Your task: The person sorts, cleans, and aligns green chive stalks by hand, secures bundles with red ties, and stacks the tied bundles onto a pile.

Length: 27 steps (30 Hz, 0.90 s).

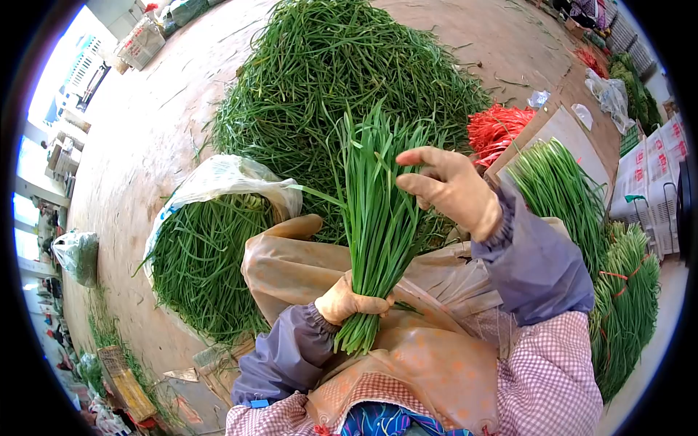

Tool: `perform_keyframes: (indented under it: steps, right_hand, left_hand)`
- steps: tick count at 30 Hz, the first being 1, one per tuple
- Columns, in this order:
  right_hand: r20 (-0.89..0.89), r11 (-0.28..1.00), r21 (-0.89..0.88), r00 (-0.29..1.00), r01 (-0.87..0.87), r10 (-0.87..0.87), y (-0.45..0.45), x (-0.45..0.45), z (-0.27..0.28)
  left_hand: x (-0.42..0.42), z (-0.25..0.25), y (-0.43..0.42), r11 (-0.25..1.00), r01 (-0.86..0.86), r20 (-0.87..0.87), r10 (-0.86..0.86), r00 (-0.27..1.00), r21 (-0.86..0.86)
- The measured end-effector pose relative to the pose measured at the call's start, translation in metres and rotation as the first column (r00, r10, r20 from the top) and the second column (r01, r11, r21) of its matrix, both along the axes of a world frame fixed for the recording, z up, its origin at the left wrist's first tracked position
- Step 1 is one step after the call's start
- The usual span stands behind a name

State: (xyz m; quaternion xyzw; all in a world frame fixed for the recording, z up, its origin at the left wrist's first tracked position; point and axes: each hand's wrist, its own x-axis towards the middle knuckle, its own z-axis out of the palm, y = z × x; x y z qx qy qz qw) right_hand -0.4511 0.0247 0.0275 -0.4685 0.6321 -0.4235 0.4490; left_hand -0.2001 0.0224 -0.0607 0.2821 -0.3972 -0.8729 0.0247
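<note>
My left hand [352, 300], in a tan glove, is wrapped around the lower stems of a bunch of garlic chives [378, 196]. The bunch stands upright over my lap, cut ends below the fist and leaf tips fanning out above. Beside the upper leaves, on their right, my gloved right hand [454, 190] is raised. Its index finger and thumb are apart with nothing visible between them; the other fingers are partly hidden. Behind the bunch lies a large heap of loose garlic chives [342, 65].
A white plastic bag [240, 174] full of chives lies open at left. Red ties [498, 131] sit beyond my right hand, next to cardboard [574, 145] bearing more chives. Tied bundles [627, 305] stand at far right, near white crates [653, 185].
</note>
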Motion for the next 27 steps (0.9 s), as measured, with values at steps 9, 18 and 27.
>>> perform_keyframes:
  steps: [9,18,27]
  right_hand:
    - [-0.592,0.826,-0.553,0.75,-0.112,-0.295,-0.025,-0.012,-0.069]
    - [0.125,0.968,-0.126,0.971,0.217,-0.202,0.039,-0.076,-0.044]
    - [0.413,0.94,0.278,0.908,-0.196,0.068,0.052,-0.028,-0.041]
  left_hand:
    - [0.005,-0.004,-0.002,0.999,0.016,-0.008,-0.016,1.0,0.03]
    - [0.008,0.002,-0.006,0.977,-0.068,-0.079,0.085,0.993,0.201]
    - [0.003,0.002,-0.001,0.991,-0.041,-0.057,0.048,0.997,0.128]
